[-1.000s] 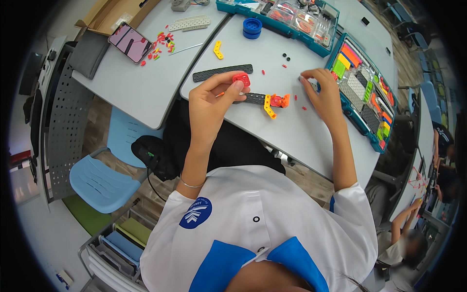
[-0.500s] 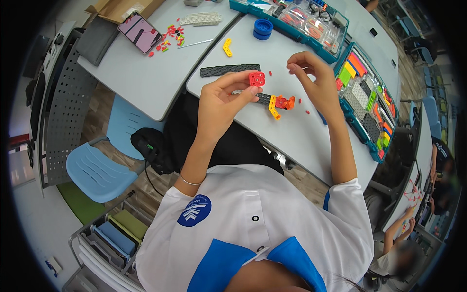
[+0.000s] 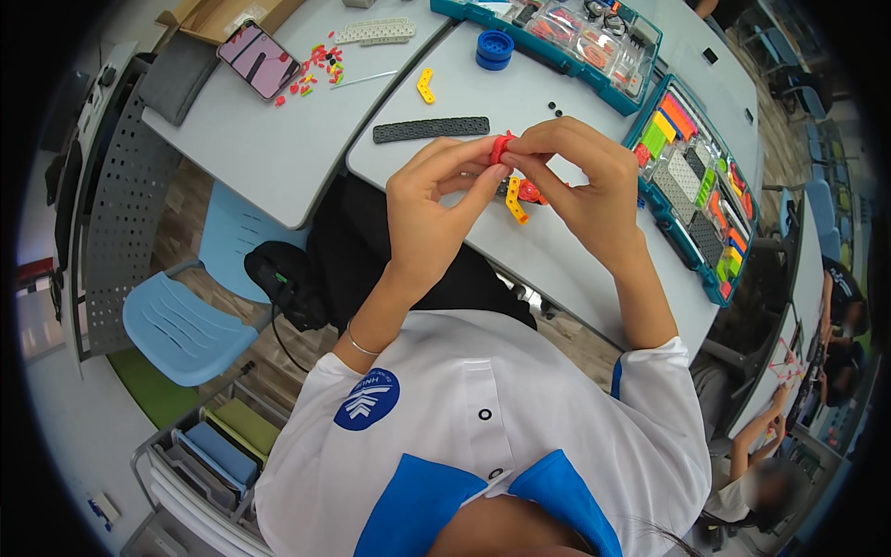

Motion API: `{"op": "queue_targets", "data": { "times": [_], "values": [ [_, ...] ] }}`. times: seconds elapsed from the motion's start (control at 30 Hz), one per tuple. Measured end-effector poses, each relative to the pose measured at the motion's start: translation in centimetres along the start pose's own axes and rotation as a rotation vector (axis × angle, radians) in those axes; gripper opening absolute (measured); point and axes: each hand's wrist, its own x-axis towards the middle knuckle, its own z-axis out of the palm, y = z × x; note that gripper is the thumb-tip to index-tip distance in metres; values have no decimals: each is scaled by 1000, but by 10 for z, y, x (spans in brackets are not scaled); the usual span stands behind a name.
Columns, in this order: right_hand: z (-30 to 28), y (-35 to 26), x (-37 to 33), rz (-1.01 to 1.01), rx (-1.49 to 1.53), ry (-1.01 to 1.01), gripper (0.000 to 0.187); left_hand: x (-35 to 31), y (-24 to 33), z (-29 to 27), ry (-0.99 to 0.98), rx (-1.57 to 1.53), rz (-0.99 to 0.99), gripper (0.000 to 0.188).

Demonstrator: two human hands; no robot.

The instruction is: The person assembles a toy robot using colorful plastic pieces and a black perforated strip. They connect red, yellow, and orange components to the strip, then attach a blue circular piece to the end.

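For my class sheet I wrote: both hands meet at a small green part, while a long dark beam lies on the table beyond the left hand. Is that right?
Not quite: the small part is red, not green, as the head view shows. The left hand and right hand do meet at it, and the long dark beam lies on the table beyond the left hand.

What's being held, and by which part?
A red piece: the left hand pinches its left side. The right hand is at its right side; whether it grips anything separate is hidden.
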Motion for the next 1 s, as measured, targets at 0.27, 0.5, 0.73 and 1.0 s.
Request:
{"op": "queue_targets", "data": {
  "times": [0.27,0.5,0.73,1.0],
  "values": [
    [-5,-4,-2,77,35,-33,10,-3,0,2,6,210,214,31],
    [-13,-1,-2,209,261,-73,11,-3,15,2,-14,283,268,35],
    [-14,-3,-3,314,350,-96,12,-3,19,0,-35,320,282,36],
    [-17,-9,-2,378,296,-107,18,-5,17,-2,-83,257,230,35]
  ]
}}
